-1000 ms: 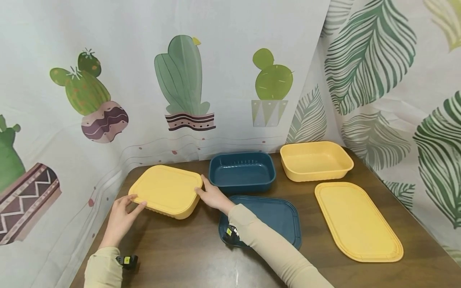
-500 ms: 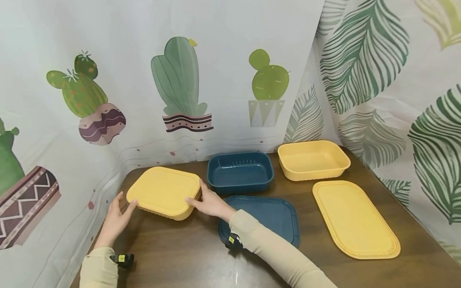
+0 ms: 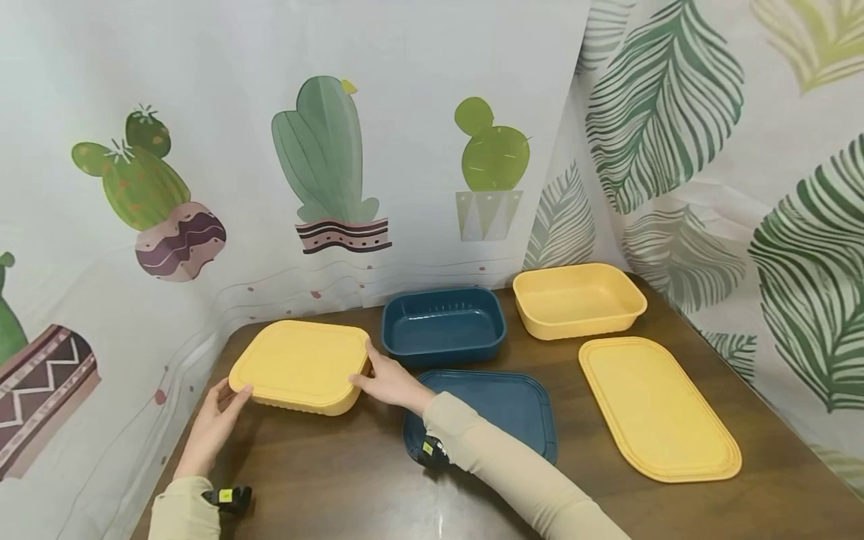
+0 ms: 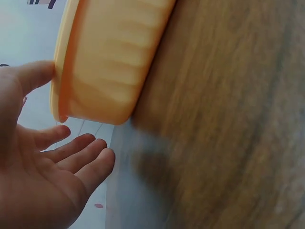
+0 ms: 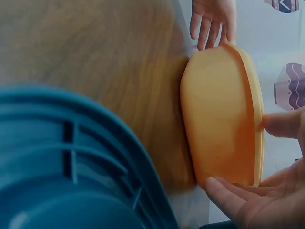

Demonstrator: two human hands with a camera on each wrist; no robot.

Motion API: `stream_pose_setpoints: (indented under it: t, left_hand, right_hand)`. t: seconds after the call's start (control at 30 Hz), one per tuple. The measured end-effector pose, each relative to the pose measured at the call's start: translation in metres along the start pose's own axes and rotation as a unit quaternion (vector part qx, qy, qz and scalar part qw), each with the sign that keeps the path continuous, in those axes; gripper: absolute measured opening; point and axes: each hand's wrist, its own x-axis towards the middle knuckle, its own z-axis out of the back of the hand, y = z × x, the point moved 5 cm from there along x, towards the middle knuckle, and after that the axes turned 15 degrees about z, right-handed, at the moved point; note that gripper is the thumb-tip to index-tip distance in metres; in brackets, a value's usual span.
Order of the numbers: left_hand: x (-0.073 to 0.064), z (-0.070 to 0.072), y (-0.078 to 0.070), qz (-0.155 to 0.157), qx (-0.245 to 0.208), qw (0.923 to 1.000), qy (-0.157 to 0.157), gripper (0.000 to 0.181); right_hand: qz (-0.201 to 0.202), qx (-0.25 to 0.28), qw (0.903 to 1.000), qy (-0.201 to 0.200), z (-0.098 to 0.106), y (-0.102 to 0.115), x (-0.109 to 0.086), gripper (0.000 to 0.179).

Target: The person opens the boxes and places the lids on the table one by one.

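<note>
A yellow rectangular food container with its yellow lid (image 3: pixel 301 363) on sits at the table's left side. My right hand (image 3: pixel 391 381) grips its right end, thumb on the lid's edge and fingers round the side wall, as the right wrist view shows. At the near left corner is my left hand (image 3: pixel 211 435). Its thumb (image 4: pixel 38 76) touches the lid's rim, while the other fingers (image 4: pixel 90 162) extend loosely, apart from the wall. The container's ribbed side (image 4: pixel 119 57) faces the left wrist camera, its bottom edge close along the tabletop.
A dark blue open container (image 3: pixel 443 326) stands at the back middle, with a blue lid (image 3: pixel 499 409) before it, partly under my right forearm. Farther right are an open yellow container (image 3: pixel 579 300) and a yellow lid (image 3: pixel 658 409). A printed curtain (image 3: pixel 405 150) hangs behind the brown table (image 3: pixel 324 480).
My left fingers have come off the lid's top, leaving the thumb at the rim. My right thumb has slid toward the near corner. The head view has turned slightly right.
</note>
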Motion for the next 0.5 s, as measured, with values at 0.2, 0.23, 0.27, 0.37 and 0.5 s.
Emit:
stream_pose_setpoints:
  t: [0.2, 0.23, 0.27, 0.37, 0.5]
  left_hand:
    - [0.005, 0.003, -0.005, 0.007, 0.013, 0.9998, 0.010, 0.104]
    - [0.006, 0.003, -0.005, 0.009, 0.016, 0.9998, 0.010, 0.105]
    - [0.006, 0.003, -0.005, 0.009, 0.017, 0.9998, 0.009, 0.105]
    - [0.006, 0.002, -0.003, 0.016, 0.022, 0.9996, 0.008, 0.104]
    - [0.006, -0.002, 0.001, 0.025, 0.022, 0.9994, 0.010, 0.103]
  right_hand:
    - [-0.005, -0.007, 0.9998, -0.020, 0.005, 0.001, 0.012, 0.070]
    - [-0.007, -0.008, 0.9997, -0.021, 0.005, 0.001, 0.014, 0.069]
    - [-0.009, -0.008, 0.9997, -0.021, 0.005, 0.002, 0.016, 0.068]
    - [-0.017, -0.003, 0.9997, -0.018, 0.004, 0.002, 0.019, 0.065]
    - [-0.018, -0.004, 0.9996, -0.020, 0.001, 0.002, 0.022, 0.061]
